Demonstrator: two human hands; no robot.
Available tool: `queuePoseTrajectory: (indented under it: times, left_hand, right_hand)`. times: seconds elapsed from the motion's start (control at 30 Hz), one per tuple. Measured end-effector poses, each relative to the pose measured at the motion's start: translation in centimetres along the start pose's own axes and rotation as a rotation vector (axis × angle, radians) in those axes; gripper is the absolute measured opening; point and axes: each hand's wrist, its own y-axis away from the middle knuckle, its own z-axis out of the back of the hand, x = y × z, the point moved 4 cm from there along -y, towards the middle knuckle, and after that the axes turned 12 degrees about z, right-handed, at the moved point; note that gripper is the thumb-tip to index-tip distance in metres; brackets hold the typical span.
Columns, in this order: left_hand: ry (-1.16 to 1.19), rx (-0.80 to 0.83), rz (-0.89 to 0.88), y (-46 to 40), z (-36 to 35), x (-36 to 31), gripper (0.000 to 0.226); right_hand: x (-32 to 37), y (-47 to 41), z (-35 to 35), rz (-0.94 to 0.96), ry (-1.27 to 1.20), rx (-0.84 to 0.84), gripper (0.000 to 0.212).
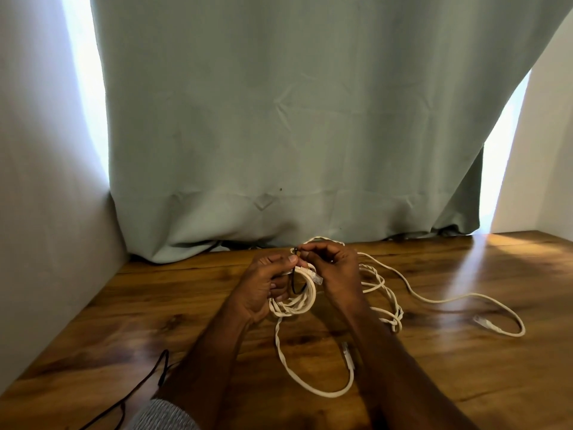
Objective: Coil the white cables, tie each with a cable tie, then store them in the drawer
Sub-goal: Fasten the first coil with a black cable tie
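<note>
Green curtain (pixel 310 119), wooden table (pixel 465 367); bright window gaps (pixel 90 88)

The table (pixel 465 352) is glossy, polished wood with dark grain. The curtain (pixel 310 119) is matt, creased cloth. The white cables (pixel 297 302) look smooth plastic.

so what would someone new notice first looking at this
Probably the two hands at the centre of the wooden table: the left hand grips a coiled white cable while the right hand pinches a thin black cable tie at the top of the coil. Next, the loose white cable sprawled to the right, and the big grey-green curtain behind.
</note>
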Motion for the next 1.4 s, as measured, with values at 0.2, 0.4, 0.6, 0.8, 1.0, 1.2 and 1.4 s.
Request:
queuePoseTrajectory:
  times: [0.2,0.4,0.6,0.8,1.0,1.2,1.4]
  left_hand:
    - [-0.012,-0.022,0.012,0.4,-0.4,-0.3,0.019]
    - [-0.01,-0.052,0.028,0.4,-0.2,-0.2,0.023]
    - [-0.004,-0.06,0.059,0.6,-0.5,-0.3,0.022]
    - [-0.002,-0.103,0.071,-0.1,0.3,0.3,0.029]
    - [-0.102,-0.193,0.091,-0.2,0.5,0.5,0.035]
    - [-0.15,-0.27,0.065,0.0,0.2,0.2,0.021]
    - [-0.155,-0.298,0.0,0.1,-0.2,-0.3,0.021]
  right_hand:
    - [0.4,0.1,-0.2,-0.006,-0.019,0.011,0.013]
    - [0.9,0.3,-0.4,-0.013,-0.037,0.048,0.014]
    - [1.1,0.2,-0.9,-0.006,-0.017,0.097,0.015]
    - [1.6,0.4,-0.9,-0.005,0.034,0.14,0.02]
    - [1.9,0.2,-0.9,0.177,0.277,0.167,0.014]
    - [3.1,0.1,-1.1,0.244,0.258,-0.007,0.007]
    - [3.5,0.5,-1.6,0.282,0.23,0.001,0.009]
